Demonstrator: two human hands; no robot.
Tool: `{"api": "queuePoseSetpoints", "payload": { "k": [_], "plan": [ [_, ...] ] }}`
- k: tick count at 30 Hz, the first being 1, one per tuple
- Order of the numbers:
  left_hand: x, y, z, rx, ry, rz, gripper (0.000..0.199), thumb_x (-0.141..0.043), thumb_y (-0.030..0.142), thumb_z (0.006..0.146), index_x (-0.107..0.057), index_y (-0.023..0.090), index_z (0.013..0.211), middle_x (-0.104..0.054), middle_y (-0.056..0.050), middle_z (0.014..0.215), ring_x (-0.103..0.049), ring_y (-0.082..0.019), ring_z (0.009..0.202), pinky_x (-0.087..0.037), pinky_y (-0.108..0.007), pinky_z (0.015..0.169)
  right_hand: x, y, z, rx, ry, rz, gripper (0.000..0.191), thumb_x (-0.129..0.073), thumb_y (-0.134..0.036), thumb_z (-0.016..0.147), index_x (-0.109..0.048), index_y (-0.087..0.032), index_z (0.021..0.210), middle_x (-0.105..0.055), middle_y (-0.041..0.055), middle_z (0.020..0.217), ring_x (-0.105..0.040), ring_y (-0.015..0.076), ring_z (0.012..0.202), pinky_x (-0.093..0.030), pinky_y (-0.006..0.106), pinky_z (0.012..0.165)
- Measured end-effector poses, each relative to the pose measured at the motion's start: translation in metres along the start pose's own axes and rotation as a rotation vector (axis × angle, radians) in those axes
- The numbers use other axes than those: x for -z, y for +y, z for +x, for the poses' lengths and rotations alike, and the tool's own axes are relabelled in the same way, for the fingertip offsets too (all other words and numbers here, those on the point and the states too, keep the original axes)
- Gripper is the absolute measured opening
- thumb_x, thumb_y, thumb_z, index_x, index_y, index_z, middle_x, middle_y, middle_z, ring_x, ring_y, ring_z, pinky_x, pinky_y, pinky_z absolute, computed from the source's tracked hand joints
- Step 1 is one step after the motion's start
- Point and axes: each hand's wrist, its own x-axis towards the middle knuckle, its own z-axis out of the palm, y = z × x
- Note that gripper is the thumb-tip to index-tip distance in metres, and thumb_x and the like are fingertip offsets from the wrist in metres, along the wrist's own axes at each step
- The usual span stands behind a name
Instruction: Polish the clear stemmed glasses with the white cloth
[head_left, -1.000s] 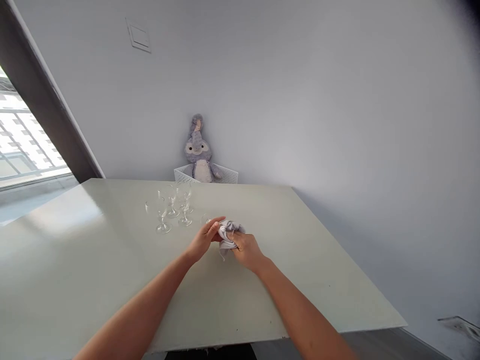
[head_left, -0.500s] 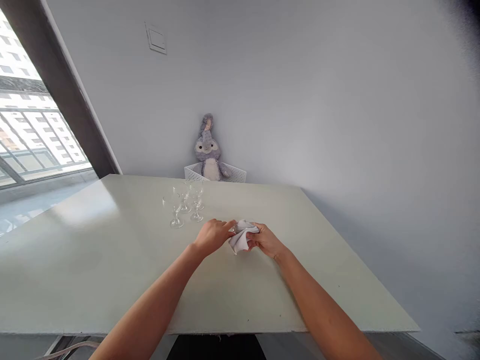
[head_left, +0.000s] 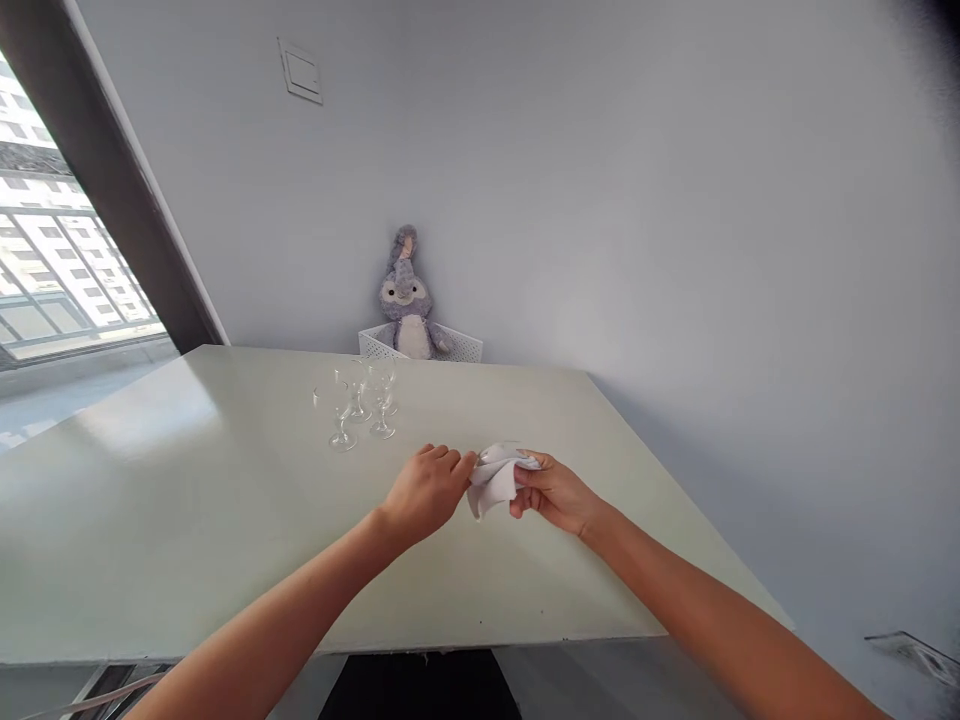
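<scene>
Over the pale table, a white cloth (head_left: pixel 495 485) is wrapped around what looks like a clear glass, mostly hidden by the cloth. My right hand (head_left: pixel 551 490) grips the cloth from the right, thumb on top and fingers curled. On the other side, my left hand (head_left: pixel 435 487) is closed at the cloth's left edge, its fingers pressed around something that its own back hides, likely the glass's stem. Several clear stemmed glasses (head_left: pixel 382 430) stand upright in a group, beyond my left hand and to its left.
The pale table (head_left: pixel 262 530) spans the view. Behind its far edge, a grey plush toy (head_left: pixel 412 335) sits in a white perforated basket (head_left: pixel 465 347) against the wall. A window with a railing is at the left. A cable (head_left: pixel 97 698) shows below the near edge.
My right hand and the cloth have moved slightly right, and my right forearm is angled further outward. The whole view has shifted a little, with the standing glasses appearing further left.
</scene>
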Motion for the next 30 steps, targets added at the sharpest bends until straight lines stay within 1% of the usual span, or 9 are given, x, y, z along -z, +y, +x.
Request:
{"api": "queuePoseSetpoints", "payload": {
  "k": [2, 5, 8, 11, 13, 18, 22, 26, 30],
  "plan": [
    [0.007, 0.003, -0.001, 0.065, -0.088, -0.015, 0.028, -0.045, 0.038, 0.082, -0.063, 0.02, 0.092, -0.053, -0.004, 0.06, -0.047, -0.018, 0.059, -0.034, -0.032, 0.063, -0.003, 0.0, -0.002, 0.029, -0.081, -0.075, 0.033, -0.06, -0.039, 0.075, -0.059, -0.018, 0.1, -0.061, 0.0019, 0.073, -0.06, 0.0142, 0.056, -0.049, 0.03, 0.056],
    [0.024, 0.002, -0.003, 0.227, -0.371, -0.278, 0.03, -0.045, 0.042, 0.08, -0.063, 0.02, 0.088, -0.051, 0.0, 0.057, -0.042, -0.012, 0.052, -0.031, -0.026, 0.052, -0.004, -0.015, -0.011, 0.157, -0.243, -0.466, 0.022, -0.057, -0.035, 0.077, -0.065, -0.019, 0.091, -0.063, 0.0022, 0.082, -0.059, 0.0177, 0.075, -0.047, 0.032, 0.07],
    [0.033, -0.01, -0.007, 0.346, -0.547, -0.575, 0.033, -0.046, 0.045, 0.078, -0.062, 0.016, 0.082, -0.046, 0.002, 0.055, -0.038, -0.009, 0.05, -0.031, -0.024, 0.051, 0.007, -0.038, -0.023, 0.308, -0.232, -0.865, 0.026, -0.044, -0.032, 0.086, -0.067, -0.022, 0.091, -0.065, 0.0018, 0.09, -0.057, 0.0188, 0.089, -0.041, 0.034, 0.084],
    [0.028, -0.026, -0.013, 0.49, -0.402, -0.604, 0.03, -0.046, 0.042, 0.076, -0.059, 0.015, 0.079, -0.042, 0.004, 0.054, -0.036, -0.009, 0.05, -0.031, -0.023, 0.052, 0.016, -0.051, -0.035, 0.35, 0.02, -1.141, 0.031, -0.035, -0.029, 0.089, -0.059, -0.028, 0.109, -0.064, 0.0012, 0.102, -0.055, 0.019, 0.095, -0.038, 0.037, 0.088],
    [0.02, -0.032, -0.015, 0.572, -0.296, -0.494, 0.028, -0.044, 0.041, 0.076, -0.057, 0.016, 0.072, -0.043, 0.003, 0.055, -0.036, -0.009, 0.05, -0.03, -0.022, 0.05, 0.011, -0.05, -0.039, 0.38, 0.097, -1.317, 0.033, -0.035, -0.03, 0.089, -0.054, -0.028, 0.116, -0.062, 0.0025, 0.108, -0.053, 0.0205, 0.099, -0.037, 0.039, 0.089],
    [0.002, -0.018, -0.01, 0.468, -0.192, -0.128, 0.021, -0.044, 0.029, 0.073, -0.052, 0.017, 0.057, -0.047, 0.003, 0.053, -0.038, -0.01, 0.049, -0.027, -0.022, 0.048, -0.03, -0.029, -0.019, 0.584, -0.086, -1.636, 0.043, -0.041, -0.043, 0.086, -0.048, -0.024, 0.123, -0.043, 0.0068, 0.133, -0.04, 0.026, 0.118, -0.02, 0.048, 0.102],
    [-0.001, -0.006, -0.011, 0.322, -0.048, 0.065, 0.023, -0.044, 0.027, 0.076, -0.059, 0.019, 0.06, -0.052, 0.001, 0.055, -0.043, -0.011, 0.051, -0.03, -0.023, 0.052, -0.035, -0.03, 0.013, 0.542, 0.054, -1.291, 0.034, -0.032, -0.032, 0.09, -0.057, -0.022, 0.111, -0.055, 0.0056, 0.119, -0.049, 0.0199, 0.107, -0.035, 0.039, 0.094],
    [-0.002, -0.009, -0.015, 0.321, 0.056, -0.005, 0.024, -0.045, 0.033, 0.078, -0.062, 0.025, 0.092, -0.058, 0.001, 0.064, -0.05, -0.012, 0.058, -0.036, -0.022, 0.058, -0.013, -0.029, 0.046, 0.277, 0.171, -0.472, 0.036, -0.039, -0.042, 0.085, -0.063, -0.016, 0.076, -0.064, 0.0043, 0.079, -0.058, 0.0163, 0.071, -0.047, 0.033, 0.07],
    [-0.014, -0.019, -0.008, 0.453, 0.158, -0.198, 0.025, -0.041, 0.036, 0.08, -0.057, 0.024, 0.095, -0.055, 0.004, 0.062, -0.047, -0.011, 0.054, -0.035, -0.021, 0.053, -0.014, -0.004, 0.074, 0.198, 0.398, 0.324, 0.019, -0.055, -0.035, 0.074, -0.058, -0.017, 0.07, -0.058, -0.0001, 0.067, -0.053, 0.0135, 0.059, -0.048, 0.03, 0.06]
  ]
}}
